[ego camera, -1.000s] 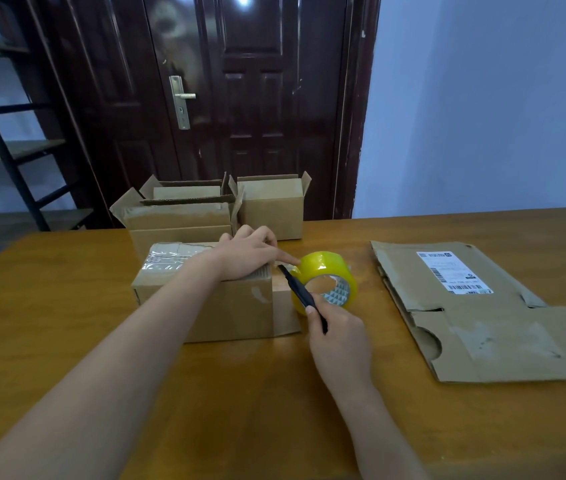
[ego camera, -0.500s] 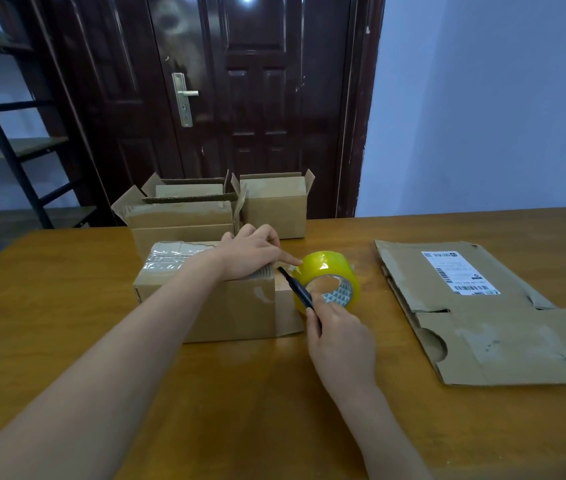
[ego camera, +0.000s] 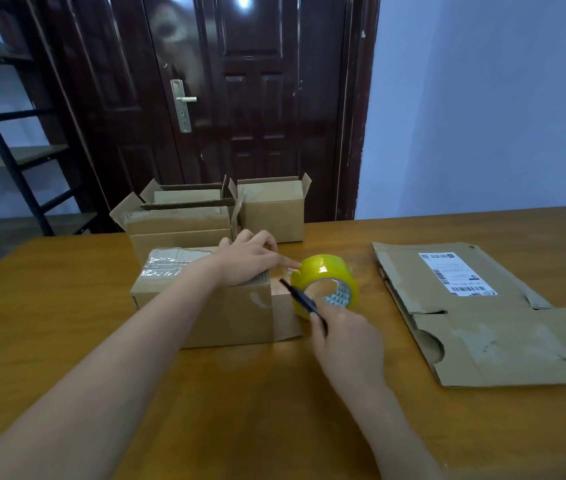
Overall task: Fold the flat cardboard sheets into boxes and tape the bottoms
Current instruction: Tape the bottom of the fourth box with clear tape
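A folded cardboard box (ego camera: 205,306) lies on the wooden table (ego camera: 240,410) with clear tape across its top. My left hand (ego camera: 246,258) rests on the box's right end, index finger stretched toward a yellow tape roll (ego camera: 324,282) standing just right of the box. My right hand (ego camera: 343,337) grips a thin black cutter (ego camera: 304,303), its tip at the strip of tape between roll and box. A flat cardboard sheet (ego camera: 482,313) with a white shipping label lies to the right.
Three open-topped folded boxes (ego camera: 184,220) (ego camera: 272,209) stand at the table's far edge in front of a dark door (ego camera: 240,98). A black metal shelf (ego camera: 4,133) stands at the left. Bare table surface lies in front of my arms.
My hands and the cutter stay almost where they were; the camera view has shifted slightly. The tape roll and box have not moved.
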Available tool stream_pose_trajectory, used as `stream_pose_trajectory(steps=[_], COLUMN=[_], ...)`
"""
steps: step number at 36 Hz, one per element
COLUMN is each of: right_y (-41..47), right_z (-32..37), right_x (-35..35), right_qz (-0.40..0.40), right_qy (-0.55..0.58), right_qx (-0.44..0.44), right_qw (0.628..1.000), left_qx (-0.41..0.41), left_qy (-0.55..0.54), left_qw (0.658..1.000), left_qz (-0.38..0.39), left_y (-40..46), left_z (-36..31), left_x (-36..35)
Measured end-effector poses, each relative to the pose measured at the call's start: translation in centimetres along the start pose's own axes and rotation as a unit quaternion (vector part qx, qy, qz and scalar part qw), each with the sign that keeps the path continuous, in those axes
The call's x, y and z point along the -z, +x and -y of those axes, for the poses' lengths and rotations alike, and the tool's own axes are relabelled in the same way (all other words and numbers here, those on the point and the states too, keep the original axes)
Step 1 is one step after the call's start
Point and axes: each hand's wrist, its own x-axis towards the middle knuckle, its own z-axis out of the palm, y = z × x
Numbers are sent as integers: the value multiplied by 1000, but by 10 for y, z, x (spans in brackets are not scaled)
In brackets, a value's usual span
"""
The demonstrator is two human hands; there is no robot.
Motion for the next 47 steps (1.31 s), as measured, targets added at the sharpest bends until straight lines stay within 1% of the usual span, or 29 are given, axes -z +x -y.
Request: stream_pose_trajectory(steps=[2, 4, 7, 11, 15, 17, 19, 23, 26, 28, 29, 31, 33, 34, 35, 36, 37, 40, 42, 45, 47], right_y=[9, 12, 7, -11, -31, -37, -40, -40, -34, -31, -28, -18, -5, 3, 11, 19, 26, 42, 49, 55, 58], right_z=[-1, -3, -6, -10, -8, -9, -7, 4, 12, 14, 14, 17, 17, 18, 18, 20, 22, 27, 30, 30, 28], right_x=[13, 21, 24, 19, 9, 6, 5, -1, -9, -13, -12, -7, -4, -2, -1, -1, -2, -9, -17, -29, -36], right_qz=[-19, -12, 3, 48, 115, 149, 161, 173, 192, 183, 163, 75, -49, -98, -124, -127, -109, -19, 11, 24, 6], right_qy=[-9, -17, 3, 59, 105, 95, 74, 57, 38, 48, 59, 78, 84, 72, 51, 29, 9, -46, -82, -117, -116], right_qx=[5, 0, -18, -54, -51, -31, 2, 103, 149, 152, 151, 137, 108, 89, 73, 60, 48, 12, 3, -18, -33], right_qw=[1000, 1000, 1000, 996, 987, 984, 984, 978, 969, 970, 973, 985, 989, 989, 988, 990, 993, 999, 997, 993, 993], left_qx=[0, 1, 1, 3, 8, 11, 11, 32, 37, 42, 43, 45, 44, 43, 42, 43, 45, 43, 41, 37, 33], left_qy=[9, 15, 24, 13, 4, -5, -27, -154, -197, -209, -211, -211, -212, -212, -212, -212, -211, -212, -215, -220, -222], left_qw=[1000, 1000, 1000, 1000, 1000, 1000, 999, 986, 977, 973, 973, 972, 971, 971, 970, 970, 970, 968, 966, 964, 963], left_qz=[-4, -2, -7, -6, -12, -16, -22, -51, -74, -83, -86, -92, -99, -103, -107, -111, -116, -128, -137, -144, -146], left_y=[0, 0, 1, -1, -1, -1, 0, 0, 0, -1, -1, -1, -2, -2, -2, -2, -3, -3, -4, -5, -6], left_z=[2, 3, 1, 0, 0, 0, 0, -1, -2, -2, -1, -1, 0, 0, 0, 0, 1, 1, 1, 1, 1], left_x=[-1, -2, -1, -1, -1, -1, -2, -1, -2, -3, -3, -3, -4, -4, -4, -4, -4, -7, -8, -8, -7])
